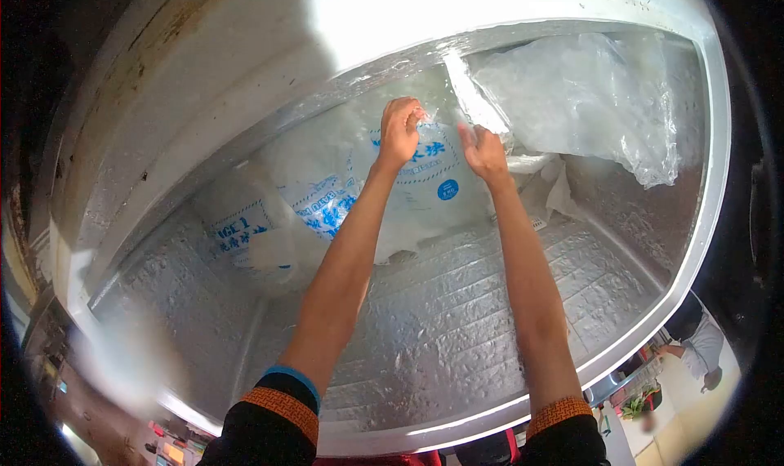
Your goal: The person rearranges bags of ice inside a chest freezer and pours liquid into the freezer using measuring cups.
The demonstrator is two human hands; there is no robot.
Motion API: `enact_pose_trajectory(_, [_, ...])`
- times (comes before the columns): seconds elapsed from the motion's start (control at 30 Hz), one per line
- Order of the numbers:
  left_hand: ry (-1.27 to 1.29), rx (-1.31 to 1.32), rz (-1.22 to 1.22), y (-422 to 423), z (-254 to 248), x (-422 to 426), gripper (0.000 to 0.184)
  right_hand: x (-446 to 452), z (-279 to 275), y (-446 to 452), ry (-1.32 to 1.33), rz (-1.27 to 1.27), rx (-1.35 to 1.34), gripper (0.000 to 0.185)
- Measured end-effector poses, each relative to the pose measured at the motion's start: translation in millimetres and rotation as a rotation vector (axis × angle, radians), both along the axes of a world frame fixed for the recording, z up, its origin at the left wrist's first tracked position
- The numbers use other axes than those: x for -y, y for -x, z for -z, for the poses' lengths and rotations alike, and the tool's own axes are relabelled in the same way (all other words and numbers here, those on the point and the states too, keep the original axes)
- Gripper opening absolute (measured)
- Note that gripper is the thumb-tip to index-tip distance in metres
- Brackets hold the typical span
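Note:
A clear plastic ice bag point(420, 196) with blue print lies inside a chest freezer, against its frosty far wall. My left hand point(398, 133) is at the bag's upper part, its fingers curled and closed on the plastic. Just to the right, my right hand point(487, 154) is closed at the bag's upper right edge, its thumb side raised. Motion blurs the right fingertips a little. Further printed ice bags point(327, 209) lie to the left of my left hand.
Cloudy clear plastic point(580, 98) hangs over the right part of the freezer. The white freezer rim point(714, 196) curves around the opening. Ribbed metal lining point(441, 303) shows below my arms. Outside at lower right, a person point(702, 347) is beside a light counter.

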State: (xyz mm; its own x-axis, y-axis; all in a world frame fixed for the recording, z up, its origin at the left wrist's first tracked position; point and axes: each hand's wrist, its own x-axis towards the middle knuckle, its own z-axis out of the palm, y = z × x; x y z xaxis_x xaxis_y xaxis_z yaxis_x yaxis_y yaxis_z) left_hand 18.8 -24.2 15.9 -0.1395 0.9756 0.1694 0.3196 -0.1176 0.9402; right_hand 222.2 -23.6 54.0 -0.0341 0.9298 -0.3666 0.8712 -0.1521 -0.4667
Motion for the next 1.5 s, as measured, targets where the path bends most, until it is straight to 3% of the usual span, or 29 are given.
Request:
enact_pose_trajectory(0.07, [0.066,-0.011,0.034,2,1,0,0.018,3,3,12,0.047,0.039,0.01,0.042])
enact_pose_trajectory(0.13, [0.117,-0.013,0.033,3,-1,3,0.019,13,12,15,-0.015,0.03,0.086,0.057])
enact_pose_trajectory(0.33, [0.099,-0.028,0.027,1,-8,-3,0.023,15,28,11,0.117,0.225,0.091,0.056])
enact_pose_trajectory(0.57, [0.126,-0.089,0.003,-2,-10,-2,0.022,27,44,18,-0.013,0.396,0.002,0.048])
enact_pose_trajectory(0.67, [0.177,-0.022,-0.009,-3,-13,1,0.012,27,53,13,-0.065,0.355,0.054,0.047])
enact_pose_trajectory(0.73, [0.147,-0.024,0.012,1,-15,-3,0.011,31,44,15,-0.052,0.222,0.062,0.045])
enact_pose_trajectory(0.9, [0.163,0.086,0.075,6,-10,3,0.012,33,49,16,-0.064,0.167,0.06,0.043])
enact_pose_trajectory(1.07, [0.148,0.054,0.134,9,-14,-2,0.018,-2,18,-14,0.14,0.057,0.121,0.044])
enact_pose_trajectory(1.17, [0.113,0.053,0.133,8,-18,-3,0.021,-30,-11,-24,0.082,-0.057,0.184,0.046])
enact_pose_trajectory(1.33, [0.205,0.042,0.107,4,-21,-2,0.021,-43,-37,-8,0.219,-0.04,0.261,0.036])
enact_pose_trajectory(1.4, [0.217,0.032,0.105,4,-20,-3,0.021,-32,-29,-1,-0.175,-0.204,0.383,0.027])
enact_pose_trajectory(1.5, [0.221,0.04,0.12,4,-19,-3,0.02,-41,-56,17,-0.331,-0.253,0.472,0.025])
